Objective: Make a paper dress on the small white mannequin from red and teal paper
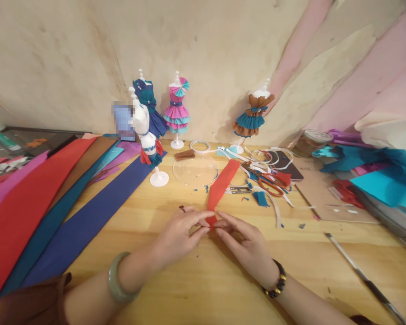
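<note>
A strip of red crepe paper [223, 183] stretches away from me over the table, its near end pinched between both hands. My left hand [184, 228] grips that end from the left with thumb and forefinger. From the right, my right hand [242, 237] pinches the same end, fingertips close to those of the left. Just beyond lie a pair of small thread snips [238, 190] and a clear round plate [194, 170] with tiny bits on it. A folded brown paper piece [184, 155] rests at the plate's far edge.
Several small dress-form mannequins stand along the wall, among them a pink-dressed one [176, 110] and a brown-dressed one [253, 113]. Long coloured paper strips [98, 221] cover the left side. Orange-handled scissors [272, 184], white ribbon and scraps lie right, near cardboard [325, 194] and a rod [362, 273].
</note>
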A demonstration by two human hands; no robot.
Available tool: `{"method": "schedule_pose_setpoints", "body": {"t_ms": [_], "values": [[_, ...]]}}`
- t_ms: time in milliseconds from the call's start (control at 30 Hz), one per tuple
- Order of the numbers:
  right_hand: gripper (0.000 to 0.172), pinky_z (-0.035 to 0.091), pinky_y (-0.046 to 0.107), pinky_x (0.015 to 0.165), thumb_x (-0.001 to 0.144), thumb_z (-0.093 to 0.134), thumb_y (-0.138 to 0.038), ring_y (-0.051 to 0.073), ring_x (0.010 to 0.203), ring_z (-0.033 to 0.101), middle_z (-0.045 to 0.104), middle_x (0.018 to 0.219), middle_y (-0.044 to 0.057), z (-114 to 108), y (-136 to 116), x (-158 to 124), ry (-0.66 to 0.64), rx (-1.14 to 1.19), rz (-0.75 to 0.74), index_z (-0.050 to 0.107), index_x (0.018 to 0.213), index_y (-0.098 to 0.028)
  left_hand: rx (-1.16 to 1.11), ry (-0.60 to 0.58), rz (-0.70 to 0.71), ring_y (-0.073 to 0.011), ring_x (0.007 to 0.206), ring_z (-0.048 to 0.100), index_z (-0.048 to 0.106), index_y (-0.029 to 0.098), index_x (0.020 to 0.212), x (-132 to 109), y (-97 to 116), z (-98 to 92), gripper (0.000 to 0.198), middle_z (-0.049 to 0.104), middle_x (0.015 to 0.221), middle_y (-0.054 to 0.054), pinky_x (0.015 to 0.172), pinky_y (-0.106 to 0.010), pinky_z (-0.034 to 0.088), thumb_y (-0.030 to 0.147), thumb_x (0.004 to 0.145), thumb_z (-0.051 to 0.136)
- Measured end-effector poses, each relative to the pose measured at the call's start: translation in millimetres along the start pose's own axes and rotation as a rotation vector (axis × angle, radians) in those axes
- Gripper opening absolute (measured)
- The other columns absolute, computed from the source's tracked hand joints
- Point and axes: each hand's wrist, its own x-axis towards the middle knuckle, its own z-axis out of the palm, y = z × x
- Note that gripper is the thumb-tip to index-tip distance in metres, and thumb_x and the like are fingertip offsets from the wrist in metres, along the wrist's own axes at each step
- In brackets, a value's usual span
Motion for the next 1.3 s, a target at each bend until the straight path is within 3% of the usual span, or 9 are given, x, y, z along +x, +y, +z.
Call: {"method": "schedule_pose_setpoints", "body": {"t_ms": [267, 567, 833, 967, 1067, 1100, 1167, 1233, 1300], "values": [[0.028, 0.062, 0.028, 0.07, 0.086, 0.066, -0.032, 0.019, 0.074, 0.074, 0.078, 0.084, 0.007, 0, 10, -3, 0.016, 0.007, 0.131, 0.073, 0.111, -0.021, 0.109, -0.008, 0.053, -0.0194, 0.092, 0.064, 0.067, 0.022, 0.119, 0, 1, 0.4, 0.03, 0.075, 0.094, -0.005, 0.089, -0.034, 0.049, 0.02, 0.09, 0.06], [0.02, 0.059, 0.029, 0.072, 0.089, 0.064, -0.028, 0.02, 0.082, 0.071, 0.075, 0.094, 0.009, 0, 5, 0, -0.069, -0.084, -0.01, 0.073, 0.106, -0.022, 0.146, -0.032, 0.093, -0.0187, 0.093, 0.065, 0.065, 0.023, 0.121, 0, 0, 0.6, 0.029, 0.074, 0.101, -0.004, 0.09, -0.034, 0.05, 0.017, 0.094, 0.055], [0.017, 0.057, 0.029, 0.069, 0.094, 0.057, -0.027, 0.018, 0.076, 0.068, 0.071, 0.084, 0.008, 1, 2, 1, -0.144, -0.146, -0.019, 0.073, 0.091, -0.021, 0.196, -0.031, 0.139, -0.0197, 0.091, 0.065, 0.064, 0.02, 0.122, -2, -1, 0.6, 0.03, 0.074, 0.096, -0.005, 0.085, -0.033, 0.051, 0.016, 0.093, 0.058], [0.013, 0.056, 0.027, 0.064, 0.092, 0.06, -0.022, 0.017, 0.073, 0.068, 0.07, 0.081, 0.007, 0, 1, 1, -0.044, -0.145, -0.073, 0.072, 0.088, -0.02, 0.126, 0.069, 0.126, -0.0206, 0.103, 0.062, 0.059, 0.022, 0.127, -2, -1, -0.6, 0.037, 0.072, 0.107, -0.006, 0.096, -0.036, 0.047, 0.018, 0.091, 0.06], [0.01, 0.054, 0.024, 0.059, 0.09, 0.062, -0.018, 0.016, 0.071, 0.067, 0.069, 0.081, 0.006, -2, 0, 2, 0.085, -0.164, -0.138, 0.072, 0.089, -0.02, 0.043, 0.165, -0.011, -0.0196, 0.091, 0.063, 0.067, 0.019, 0.106, -1, 1, -0.5, 0.02, 0.071, 0.097, -0.006, 0.085, -0.033, 0.049, 0.024, 0.087, 0.062], [0.011, 0.054, 0.023, 0.059, 0.089, 0.063, -0.016, 0.015, 0.071, 0.067, 0.069, 0.082, 0.006, -2, -1, 1, 0.114, -0.173, -0.165, 0.072, 0.091, -0.02, -0.002, 0.143, -0.089, -0.018, 0.081, 0.062, 0.069, 0.017, 0.092, -1, 3, 0.1, 0.012, 0.07, 0.086, -0.004, 0.076, -0.031, 0.049, 0.026, 0.086, 0.063], [0.013, 0.055, 0.023, 0.061, 0.088, 0.063, -0.012, 0.014, 0.072, 0.066, 0.068, 0.083, 0.006, -3, -2, 1, 0.149, -0.196, -0.225, 0.073, 0.093, -0.02, -0.128, -0.001, -0.252, -0.0143, 0.063, 0.056, 0.067, 0.016, 0.072, -1, 5, 2.1, 0.021, 0.064, 0.067, -0.002, 0.061, -0.026, 0.044, 0.032, 0.085, 0.063], [0.016, 0.056, 0.023, 0.064, 0.087, 0.064, -0.01, 0.014, 0.074, 0.067, 0.068, 0.085, 0.006, -4, -2, 1, 0.164, -0.217, -0.278, 0.073, 0.096, -0.02, -0.305, -0.162, -0.366, -0.0131, 0.059, 0.054, 0.069, 0.015, 0.071, -1, 7, 5.0, 0.026, 0.063, 0.063, -0.001, 0.057, -0.025, 0.04, 0.037, 0.084, 0.064], [0.019, 0.056, 0.023, 0.066, 0.086, 0.065, -0.007, 0.014, 0.076, 0.067, 0.067, 0.086, 0.006, -4, -3, 1, 0.157, -0.226, -0.311, 0.073, 0.099, -0.019, -0.512, -0.248, -0.415, -0.0141, 0.066, 0.058, 0.073, 0.016, 0.082, 0, 7, 7.6, 0.027, 0.068, 0.072, -0.002, 0.062, -0.025, 0.043, 0.041, 0.083, 0.066]]}}
